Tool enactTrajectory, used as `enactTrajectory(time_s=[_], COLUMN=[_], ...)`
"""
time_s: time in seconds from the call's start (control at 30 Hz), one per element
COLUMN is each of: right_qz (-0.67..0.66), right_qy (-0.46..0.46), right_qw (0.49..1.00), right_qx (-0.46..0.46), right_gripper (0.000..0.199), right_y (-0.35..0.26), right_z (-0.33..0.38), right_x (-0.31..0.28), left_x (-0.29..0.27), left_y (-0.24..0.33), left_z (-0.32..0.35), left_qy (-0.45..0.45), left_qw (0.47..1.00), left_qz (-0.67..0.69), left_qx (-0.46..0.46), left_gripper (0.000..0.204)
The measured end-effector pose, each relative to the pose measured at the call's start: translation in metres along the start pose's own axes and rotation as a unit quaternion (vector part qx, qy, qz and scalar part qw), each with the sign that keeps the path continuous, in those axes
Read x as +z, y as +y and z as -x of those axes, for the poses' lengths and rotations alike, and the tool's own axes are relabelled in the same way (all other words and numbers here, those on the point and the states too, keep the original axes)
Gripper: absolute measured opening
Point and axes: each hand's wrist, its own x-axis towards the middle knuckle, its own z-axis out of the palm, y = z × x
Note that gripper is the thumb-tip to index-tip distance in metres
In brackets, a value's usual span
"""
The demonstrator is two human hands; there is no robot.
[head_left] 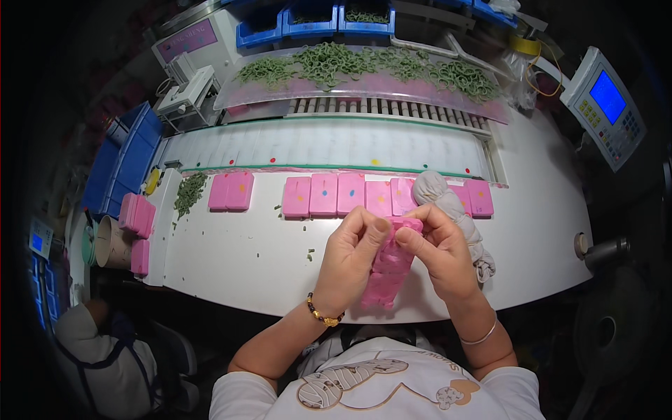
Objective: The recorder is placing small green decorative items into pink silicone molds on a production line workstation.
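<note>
Above the table's near edge, both my hands hold a pink rubber mold (388,269) with an uneven, bumpy face; its lower end hangs toward me. My left hand (352,257) pinches its top from the left, thumb and bent fingers closed. Opposite it, my right hand (442,253) grips the same top end with thumb and forefinger. What lies right between the fingertips is too small to make out. A row of pink blocks (324,194) with coloured dots lies just beyond my hands. Beside my right hand rests a rolled whitish cloth (458,220).
Green ring-shaped pieces (329,63) heap on a clear tray at the back, with blue bins (310,19) behind. A pale panel (280,145) crosses the table. More green bits (189,194) lie left. A keypad display (605,105) stands right. Another person (105,357) sits lower left.
</note>
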Motion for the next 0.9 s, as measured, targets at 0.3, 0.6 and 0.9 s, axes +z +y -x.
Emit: enactTrajectory(time_s=[0.3,0.6,0.9], right_qz=[-0.029,-0.017,-0.001], right_qy=[0.036,0.058,0.124], right_qw=[0.999,0.998,0.992], right_qx=[-0.020,-0.033,-0.030], right_gripper=[0.014,0.013,0.022], right_y=[0.004,0.012,0.006], right_z=[0.002,-0.004,-0.002], right_x=[0.004,-0.001,-0.004], left_x=[0.005,0.006,0.002], left_y=[0.001,0.008,0.004], left_z=[0.005,-0.001,-0.004], left_qy=[-0.012,-0.014,0.005], left_qw=[0.999,0.996,0.997], left_qz=[0.034,0.050,0.069], left_qx=[0.000,-0.067,-0.038], left_gripper=[0.020,0.021,0.024])
